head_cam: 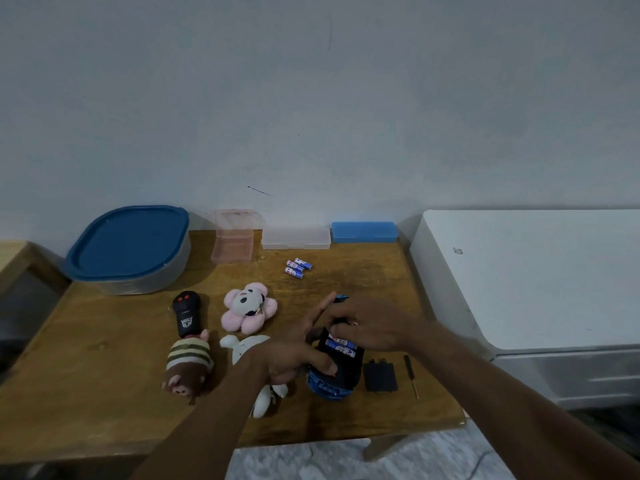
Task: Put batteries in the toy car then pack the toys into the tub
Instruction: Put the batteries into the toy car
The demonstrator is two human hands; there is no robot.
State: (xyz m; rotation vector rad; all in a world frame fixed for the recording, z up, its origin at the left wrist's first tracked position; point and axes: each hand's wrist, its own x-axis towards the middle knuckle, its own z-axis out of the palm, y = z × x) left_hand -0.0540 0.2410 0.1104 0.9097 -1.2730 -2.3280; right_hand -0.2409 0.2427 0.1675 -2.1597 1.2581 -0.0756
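Note:
The blue toy car (332, 386) lies upside down on the wooden table (363, 282), its black battery bay open with blue-and-white batteries (341, 346) inside. My left hand (298, 355) grips the car's left side, thumb on its underside. My right hand (363, 327) rests over the bay, fingertips pressing on a battery. Three loose batteries (298, 267) lie farther back. The black battery cover (380, 375) and a small screwdriver (411, 375) lie right of the car. The tub (131, 251), closed with a blue lid, stands at the back left.
A black remote (187, 315), a pink plush (249, 306), a striped brown plush (187, 365) and a white plush (242, 348) lie left of the car. Pink (233, 242), clear (296, 238) and blue (363, 232) small boxes line the wall. A white cabinet (536, 282) stands right.

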